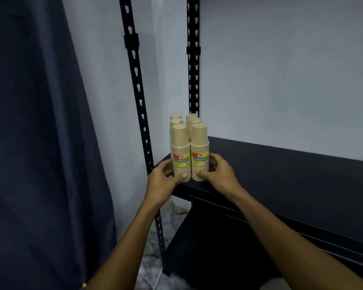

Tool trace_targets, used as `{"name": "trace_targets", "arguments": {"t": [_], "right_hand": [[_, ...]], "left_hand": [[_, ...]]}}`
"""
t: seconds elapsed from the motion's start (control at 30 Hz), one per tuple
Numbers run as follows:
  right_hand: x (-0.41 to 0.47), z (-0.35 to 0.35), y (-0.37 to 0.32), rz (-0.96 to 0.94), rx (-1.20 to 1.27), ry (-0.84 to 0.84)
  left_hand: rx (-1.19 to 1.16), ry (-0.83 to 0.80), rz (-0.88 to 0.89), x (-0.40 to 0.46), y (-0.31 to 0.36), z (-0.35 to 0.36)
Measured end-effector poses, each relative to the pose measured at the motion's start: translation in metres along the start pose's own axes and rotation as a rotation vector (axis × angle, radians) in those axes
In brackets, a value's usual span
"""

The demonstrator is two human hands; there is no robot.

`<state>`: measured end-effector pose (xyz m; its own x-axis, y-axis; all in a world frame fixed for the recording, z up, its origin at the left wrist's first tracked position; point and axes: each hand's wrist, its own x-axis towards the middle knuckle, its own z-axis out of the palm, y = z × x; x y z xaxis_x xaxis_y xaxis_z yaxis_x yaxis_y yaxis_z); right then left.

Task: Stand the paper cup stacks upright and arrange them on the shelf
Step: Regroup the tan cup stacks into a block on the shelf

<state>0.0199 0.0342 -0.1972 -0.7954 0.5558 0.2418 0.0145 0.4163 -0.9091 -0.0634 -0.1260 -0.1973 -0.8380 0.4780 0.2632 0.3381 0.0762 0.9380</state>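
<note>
Printed labels are carried by the two front paper cup stacks [190,153] on the black shelf [281,174]. On the left front stack's label [181,161], set across a yellow-green band, "DISPOSABLE TABLEWARE" can be read in blurred letters. The same two words are shown on the right front stack's label [200,159], just beside the first. An orange patch is placed above the words on each label; its print is too blurred to be read. No other text can be made out.
</note>
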Motion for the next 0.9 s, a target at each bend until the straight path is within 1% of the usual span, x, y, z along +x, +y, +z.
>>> {"name": "trace_targets", "arguments": {"t": [0.07,0.23,0.3,0.47,0.7,0.9], "right_hand": [[-0.001,0.001,-0.001,-0.021,-0.013,0.001],[-0.004,-0.002,0.001,-0.045,-0.028,0.005],[-0.005,-0.008,0.003,-0.043,-0.029,0.016],[-0.014,-0.047,0.017,-0.019,-0.054,0.084],[-0.029,-0.138,0.046,0.042,-0.140,0.257],[-0.027,-0.183,0.067,0.087,-0.169,0.394]], "left_hand": [[-0.026,0.000,-0.001,0.002,-0.003,0.006],[-0.016,0.090,0.001,0.004,-0.005,0.017],[-0.013,0.076,0.010,0.004,-0.003,0.022],[-0.020,-0.030,0.039,0.008,0.007,0.059],[0.000,-0.261,0.090,0.030,0.025,0.160],[-0.005,-0.379,0.130,0.047,0.035,0.223]]}}
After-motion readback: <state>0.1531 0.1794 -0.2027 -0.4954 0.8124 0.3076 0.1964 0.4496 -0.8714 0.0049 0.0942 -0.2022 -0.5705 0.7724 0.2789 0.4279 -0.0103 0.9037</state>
